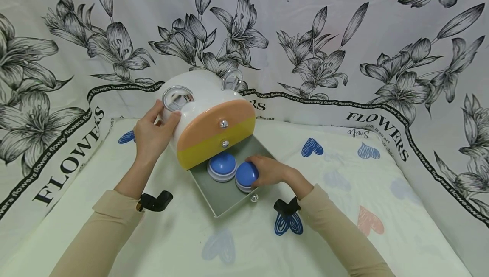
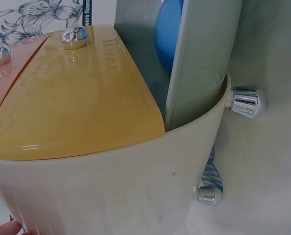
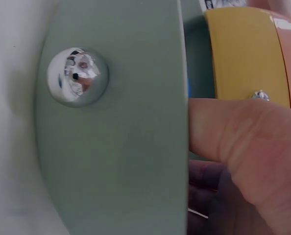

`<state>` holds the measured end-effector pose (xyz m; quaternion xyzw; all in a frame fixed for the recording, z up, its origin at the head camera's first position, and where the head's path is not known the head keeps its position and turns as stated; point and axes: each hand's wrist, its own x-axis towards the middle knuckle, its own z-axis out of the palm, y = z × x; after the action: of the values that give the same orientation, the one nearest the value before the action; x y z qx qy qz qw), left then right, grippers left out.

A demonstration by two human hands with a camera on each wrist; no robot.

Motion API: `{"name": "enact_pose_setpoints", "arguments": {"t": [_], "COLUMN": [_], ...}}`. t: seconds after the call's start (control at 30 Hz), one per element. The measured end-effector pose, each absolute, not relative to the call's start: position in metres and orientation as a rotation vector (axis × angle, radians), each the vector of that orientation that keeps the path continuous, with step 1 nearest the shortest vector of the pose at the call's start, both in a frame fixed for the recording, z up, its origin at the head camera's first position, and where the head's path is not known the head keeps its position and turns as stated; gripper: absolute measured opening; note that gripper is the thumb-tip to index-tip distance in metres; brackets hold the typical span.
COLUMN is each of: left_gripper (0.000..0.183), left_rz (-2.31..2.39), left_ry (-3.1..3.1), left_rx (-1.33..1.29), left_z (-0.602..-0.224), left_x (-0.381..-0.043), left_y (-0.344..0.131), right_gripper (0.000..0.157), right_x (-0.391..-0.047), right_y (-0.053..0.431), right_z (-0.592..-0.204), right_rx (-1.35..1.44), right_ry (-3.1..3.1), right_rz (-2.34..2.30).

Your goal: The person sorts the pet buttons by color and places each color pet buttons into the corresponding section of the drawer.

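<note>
A small rounded white chest of drawers (image 1: 204,82) with orange and yellow drawer fronts stands in the middle of the head view. My left hand (image 1: 153,132) holds its upper left side, thumb and fingers at the chrome ring (image 1: 177,98). The grey-green bottom drawer (image 1: 214,198) is pulled out. In it lie two round, white-based things with blue domed tops: one (image 1: 223,163) at the back, the other (image 1: 247,174) near the front right. My right hand (image 1: 269,170) grips the front one; in the right wrist view the drawer front (image 3: 131,147) hides most of it.
A second clear ring (image 1: 231,79) sits on the chest's top right. Chrome knobs (image 1: 224,123) stick out of the drawer fronts, and chrome feet (image 2: 247,102) show underneath. The chest stands on a pale cloth (image 1: 328,234) with hearts; a flower-printed curtain (image 1: 305,35) hangs behind.
</note>
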<state>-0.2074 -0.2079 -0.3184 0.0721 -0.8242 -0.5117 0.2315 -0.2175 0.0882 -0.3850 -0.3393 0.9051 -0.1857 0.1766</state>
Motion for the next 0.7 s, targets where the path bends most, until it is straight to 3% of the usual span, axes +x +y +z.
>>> {"name": "enact_pose_setpoints", "arguments": {"t": [0.37, 0.7], "left_gripper": [0.061, 0.061], "left_rz": [-1.41, -1.401], "left_ry": [-2.267, -2.273], "left_rx": [0.198, 0.208], "left_z": [-0.319, -0.318], "left_x": [-0.208, -0.207], "left_y": [-0.208, -0.207], "right_gripper": [0.064, 0.047], "right_x": [-0.216, -0.203], "right_y": [0.095, 0.106], "right_z": [-0.384, -0.386], "right_rx": [-0.939, -0.902], "right_ry": [2.569, 2.751], "right_rz": [-0.572, -0.996]}}
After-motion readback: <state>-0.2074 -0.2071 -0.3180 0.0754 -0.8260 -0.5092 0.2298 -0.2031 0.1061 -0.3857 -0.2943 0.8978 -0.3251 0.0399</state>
